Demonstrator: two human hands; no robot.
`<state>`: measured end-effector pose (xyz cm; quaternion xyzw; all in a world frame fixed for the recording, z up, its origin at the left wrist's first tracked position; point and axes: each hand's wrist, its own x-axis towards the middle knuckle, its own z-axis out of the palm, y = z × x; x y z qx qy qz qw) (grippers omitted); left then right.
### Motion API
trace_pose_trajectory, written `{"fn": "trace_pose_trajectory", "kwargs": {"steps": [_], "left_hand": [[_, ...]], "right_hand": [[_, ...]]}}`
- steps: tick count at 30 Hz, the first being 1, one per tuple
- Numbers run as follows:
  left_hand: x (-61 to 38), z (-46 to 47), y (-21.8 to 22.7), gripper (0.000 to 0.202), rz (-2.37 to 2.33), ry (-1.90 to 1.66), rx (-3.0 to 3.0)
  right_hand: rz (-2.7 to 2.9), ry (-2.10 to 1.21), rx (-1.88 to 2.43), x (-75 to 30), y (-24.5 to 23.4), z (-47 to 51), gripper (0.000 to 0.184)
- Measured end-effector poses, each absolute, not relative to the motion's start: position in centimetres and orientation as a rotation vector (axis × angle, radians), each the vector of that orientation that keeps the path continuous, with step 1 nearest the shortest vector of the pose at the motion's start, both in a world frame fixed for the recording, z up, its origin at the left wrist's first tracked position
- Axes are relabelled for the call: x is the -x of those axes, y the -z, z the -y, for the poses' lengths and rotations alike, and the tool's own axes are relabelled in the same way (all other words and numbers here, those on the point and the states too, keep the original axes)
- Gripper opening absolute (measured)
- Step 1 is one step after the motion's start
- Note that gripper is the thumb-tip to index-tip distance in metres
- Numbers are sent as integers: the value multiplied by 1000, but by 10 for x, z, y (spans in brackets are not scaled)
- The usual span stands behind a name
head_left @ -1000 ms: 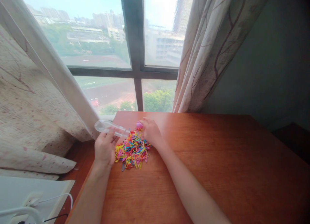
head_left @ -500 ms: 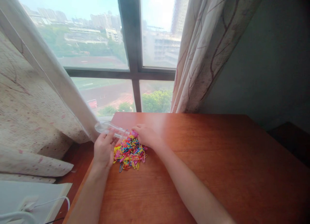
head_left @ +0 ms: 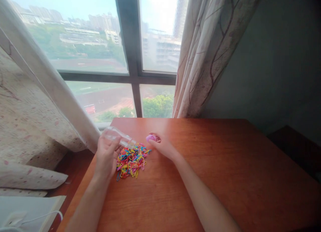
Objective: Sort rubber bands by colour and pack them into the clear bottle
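My left hand (head_left: pixel 106 155) is wrapped around a clear plastic bottle (head_left: pixel 121 137), which is tilted with its mouth down toward the right. Just below that mouth lies a loose pile of small coloured loops (head_left: pixel 131 161), yellow, red, pink and blue, that look like paper clips. To the right of the pile, my right hand (head_left: pixel 165 147) is closed on a small rounded pink thing (head_left: pixel 151 137) above the table. Whether it is a lid I cannot make out. The bottle looks see-through, with no visible contents.
The pile rests near the left edge of a brown wooden table (head_left: pixel 213 165). Behind stands a window (head_left: pixel 132 79) between patterned curtains (head_left: pixel 198 58). At lower left, a white cable (head_left: pixel 42 217) runs from a socket on a white panel (head_left: pixel 32 205).
My right hand has moved right, away from the bottle's mouth and the pile, carrying the pink thing. The bottle remains in my left hand. The whole view has shifted slightly.
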<state>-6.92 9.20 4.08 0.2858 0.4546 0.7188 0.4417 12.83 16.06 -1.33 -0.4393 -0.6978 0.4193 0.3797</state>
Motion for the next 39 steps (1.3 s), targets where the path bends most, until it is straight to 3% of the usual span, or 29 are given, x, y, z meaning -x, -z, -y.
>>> {"fn": "trace_pose_trajectory", "kwargs": {"steps": [9, 15, 22, 27, 33, 39], "left_hand": [[42, -87, -35, 65, -1116, -1683, -756], [46, -89, -33, 59, -1171, -1728, -781], [83, -104, -32, 73, -1246, -1829, -692], [105, -127, -23, 65, -1448, -1732, -787], [116, -156, -8, 73, -1738, -1598, -938], [127, -170, -5, 79, -2034, -1340, -1174]], "right_hand": [[1324, -1499, 881, -144, 3, -116, 37], [1548, -1117, 1145, -141, 19, -134, 35], [1817, -852, 1262, -116, 23, -183, 42], [1989, -786, 1266, -85, 19, -208, 44], [2080, -786, 1232, -59, 18, -237, 30], [2001, -849, 1190, -61, 25, -252, 32]]}}
